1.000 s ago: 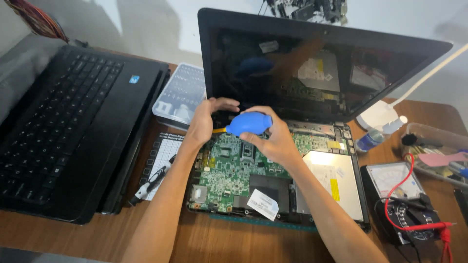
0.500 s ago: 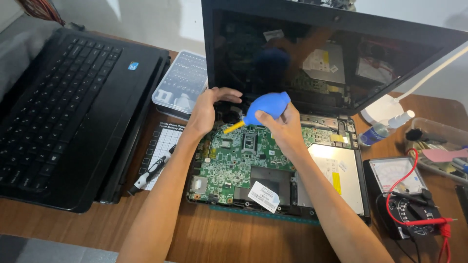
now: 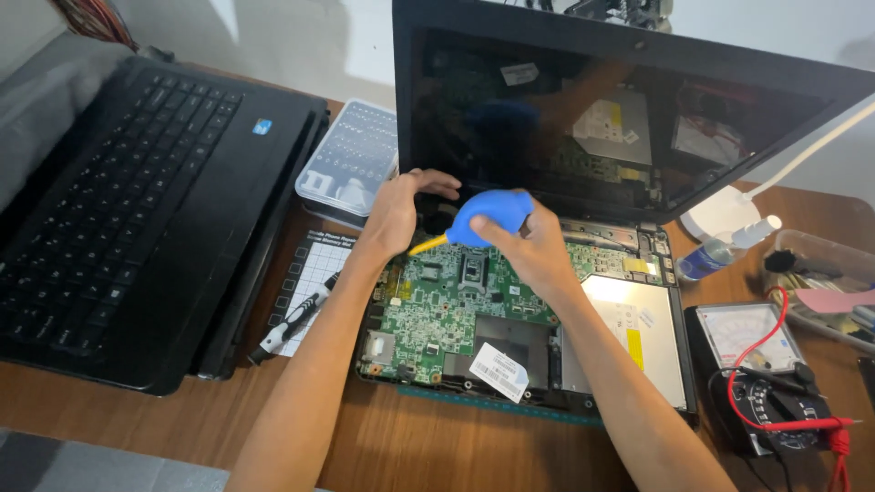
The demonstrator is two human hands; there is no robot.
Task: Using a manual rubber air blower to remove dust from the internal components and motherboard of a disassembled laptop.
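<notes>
My right hand (image 3: pixel 538 251) grips a blue rubber air blower (image 3: pixel 483 216) whose yellow nozzle points left and down at the far-left corner of a green motherboard (image 3: pixel 437 310). The board lies bare inside an opened black laptop (image 3: pixel 583 118), whose screen stands upright behind it. My left hand (image 3: pixel 396 210) rests on the laptop base's far-left corner, fingers curled around a dark part by the hinge; what it grasps is hidden. A silver optical drive (image 3: pixel 638 337) sits to the board's right.
A second black laptop (image 3: pixel 128 200) lies open at the left. A clear case of screwdriver bits (image 3: pixel 351 159) stands behind my left hand, a black marker (image 3: pixel 292 314) on a white sheet beside it. An analog multimeter (image 3: pixel 766 364) with red leads, a small bottle (image 3: pixel 711 255), a white lamp and a tray are right.
The blower and my right hand have shifted up and left toward the board's far-left corner, the nozzle now lower. My left hand stays at the hinge corner. The view has moved a little.
</notes>
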